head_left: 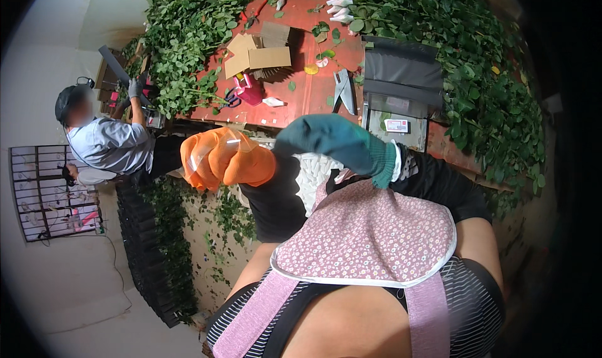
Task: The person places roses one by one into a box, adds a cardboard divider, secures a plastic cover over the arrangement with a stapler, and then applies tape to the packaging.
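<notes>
My left hand [225, 159], in an orange glove, is raised before me at the left with its fingers curled. Clear, shiny film or tape lies across its fingers; whether the hand grips anything is hidden. My right hand [324, 139], in a dark green-blue knitted glove, bends down above a heap of small white pieces [312, 174]. Its fingertips are in shadow, and I cannot tell whether they hold something. The heap lies between my arms, just short of the red worktable [312, 106].
On the table are a grey stapler [344, 92], folded cardboard pieces [270, 58], a pink holder [248, 91], scissors [230, 98] and a dark-covered stand [402, 71]. Leafy stems [197, 43] are piled left, more stems [489, 76] right. A person [110, 137] works at the far left.
</notes>
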